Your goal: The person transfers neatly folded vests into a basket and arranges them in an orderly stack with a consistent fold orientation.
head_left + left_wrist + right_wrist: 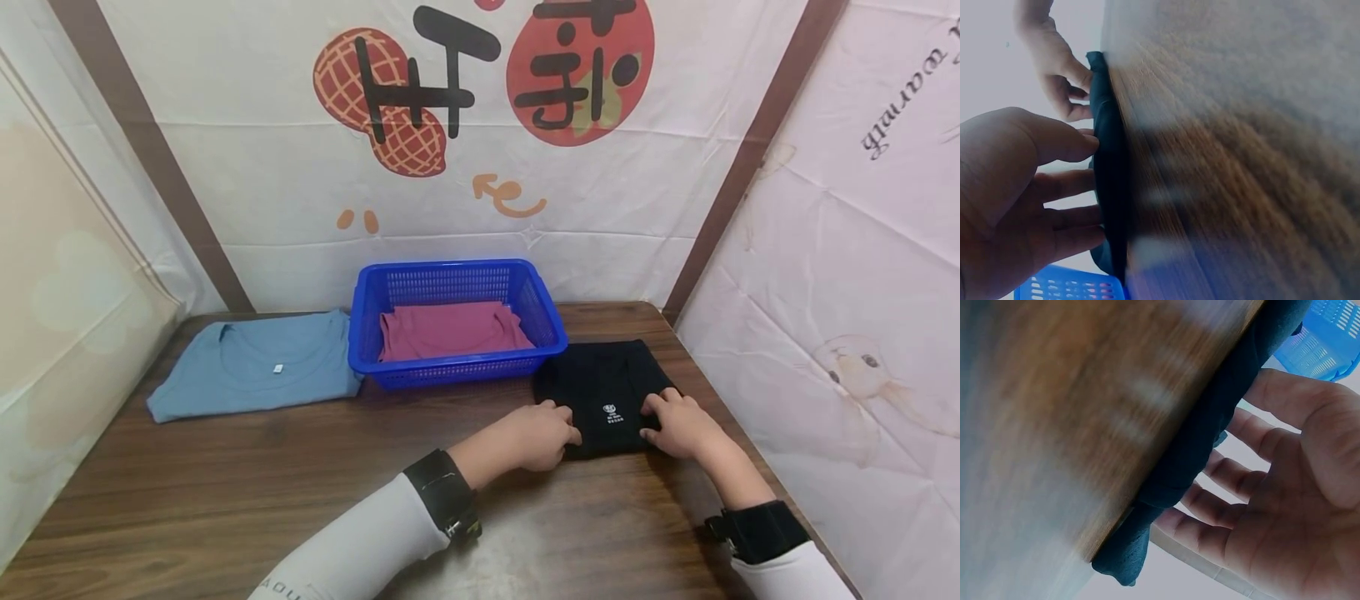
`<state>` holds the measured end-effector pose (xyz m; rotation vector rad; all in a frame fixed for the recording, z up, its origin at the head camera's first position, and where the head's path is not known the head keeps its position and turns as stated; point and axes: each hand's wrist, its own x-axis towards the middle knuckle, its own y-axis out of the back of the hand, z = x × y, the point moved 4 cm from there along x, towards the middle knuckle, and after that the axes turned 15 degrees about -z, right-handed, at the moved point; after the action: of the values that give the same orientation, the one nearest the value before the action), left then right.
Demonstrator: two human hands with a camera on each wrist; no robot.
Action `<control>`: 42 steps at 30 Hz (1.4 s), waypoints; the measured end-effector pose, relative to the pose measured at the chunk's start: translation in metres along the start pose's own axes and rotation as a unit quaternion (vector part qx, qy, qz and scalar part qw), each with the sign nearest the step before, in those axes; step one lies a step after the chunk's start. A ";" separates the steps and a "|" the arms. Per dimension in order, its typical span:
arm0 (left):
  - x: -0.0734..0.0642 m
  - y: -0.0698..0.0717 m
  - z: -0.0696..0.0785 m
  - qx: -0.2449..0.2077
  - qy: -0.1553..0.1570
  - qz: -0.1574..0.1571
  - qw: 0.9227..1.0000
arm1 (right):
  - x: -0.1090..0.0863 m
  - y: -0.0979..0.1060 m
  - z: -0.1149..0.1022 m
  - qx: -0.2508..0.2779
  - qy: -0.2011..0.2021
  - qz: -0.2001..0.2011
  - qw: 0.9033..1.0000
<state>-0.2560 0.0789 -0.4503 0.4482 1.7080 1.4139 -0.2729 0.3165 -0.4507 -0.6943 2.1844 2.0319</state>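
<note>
A folded black T-shirt with a small white print lies flat on the table's right side. On its left edge rest the fingertips of my left hand. My right hand touches the opposite edge. In the left wrist view, the left hand's spread fingers meet the shirt's top, with the thumb near the front edge. The right wrist view shows the right hand's loosely extended fingers against the black cloth. No cloth is gripped by either hand.
Behind the shirt's left side stands a blue plastic basket with a folded pink garment inside. A folded blue shirt lies left of it on the wooden table. Printed fabric walls enclose the table's back and sides.
</note>
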 end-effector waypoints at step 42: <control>-0.029 -0.010 0.022 0.047 -0.039 0.026 0.998 | -0.035 -0.019 -0.021 -0.010 0.019 0.018 1.000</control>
<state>-0.2200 0.0686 -0.4485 0.5966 1.7156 1.3399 -0.2296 0.3053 -0.4531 -0.7064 2.2169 2.0781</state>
